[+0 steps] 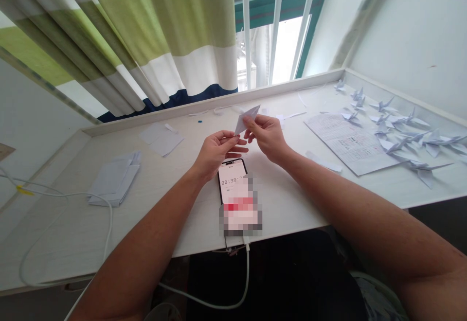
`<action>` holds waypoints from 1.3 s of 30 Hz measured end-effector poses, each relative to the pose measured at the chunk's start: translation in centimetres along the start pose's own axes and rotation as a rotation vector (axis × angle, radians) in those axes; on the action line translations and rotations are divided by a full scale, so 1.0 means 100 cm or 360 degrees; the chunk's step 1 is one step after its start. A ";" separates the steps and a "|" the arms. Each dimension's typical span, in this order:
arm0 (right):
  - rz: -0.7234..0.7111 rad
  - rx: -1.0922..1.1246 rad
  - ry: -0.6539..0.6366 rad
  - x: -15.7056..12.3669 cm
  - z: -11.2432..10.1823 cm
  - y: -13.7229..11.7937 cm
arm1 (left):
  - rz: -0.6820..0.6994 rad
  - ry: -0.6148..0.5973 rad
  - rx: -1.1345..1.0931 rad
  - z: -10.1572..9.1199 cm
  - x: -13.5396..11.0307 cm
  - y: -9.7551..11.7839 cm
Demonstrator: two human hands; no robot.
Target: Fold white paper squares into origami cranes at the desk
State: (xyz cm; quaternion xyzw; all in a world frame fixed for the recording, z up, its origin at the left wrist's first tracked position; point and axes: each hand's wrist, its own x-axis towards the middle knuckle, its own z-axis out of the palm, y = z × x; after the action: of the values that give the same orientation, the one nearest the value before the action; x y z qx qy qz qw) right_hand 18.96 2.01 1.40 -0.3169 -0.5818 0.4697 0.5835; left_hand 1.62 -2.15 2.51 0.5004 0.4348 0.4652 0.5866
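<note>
A small white folded paper (pixel 248 116), diamond-like in outline with a pointed top, is held up over the desk between my hands. My right hand (pixel 269 135) grips its right side, thumb in front. At the paper's lower tip, the thumb and index finger of my left hand (pixel 218 151) close on it, while the other fingers stretch out to the right. Below my hands lies a phone (pixel 233 175) with a running timer on its screen, partly blurred out.
Several folded paper cranes (pixel 397 141) crowd the desk's right side, some on a written sheet (pixel 350 143). To the left lie a stack of folded paper (pixel 115 180) and loose sheets (pixel 162 138). A white cable (pixel 111 223) loops at left; paper scraps (pixel 280 116) lie behind my hands.
</note>
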 end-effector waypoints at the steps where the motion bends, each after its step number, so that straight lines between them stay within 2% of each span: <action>1: -0.0014 -0.0004 0.0014 0.000 0.000 0.001 | -0.0021 0.0004 0.0004 0.000 0.000 0.000; 4: -0.0041 -0.0030 0.0042 0.002 0.000 0.002 | -0.0067 0.0021 0.0033 0.000 -0.001 0.002; 11: -0.0117 -0.0093 0.0026 0.001 0.001 0.005 | 0.0011 0.0135 0.0112 0.003 -0.001 0.004; 20: -0.0103 -0.0162 0.0000 0.000 0.000 0.003 | 0.0161 0.0029 0.0420 0.003 -0.001 0.001; 31: -0.0021 -0.0042 -0.0105 -0.001 0.001 0.000 | 0.0441 0.0018 0.0479 -0.002 0.002 -0.003; 36: 0.0064 0.0075 -0.0167 -0.001 0.001 -0.002 | 0.0430 0.0061 0.0464 -0.004 0.002 -0.001; 39: 0.0003 0.0088 -0.0075 0.000 0.000 -0.004 | 0.0444 0.0044 0.0417 -0.004 0.001 0.001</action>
State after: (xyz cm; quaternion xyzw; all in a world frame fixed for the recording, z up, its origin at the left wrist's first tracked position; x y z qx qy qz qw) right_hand 19.05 1.82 1.80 -0.2898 -0.5819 0.4935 0.5778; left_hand 1.20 -1.93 2.59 0.6215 0.4262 0.4881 0.4402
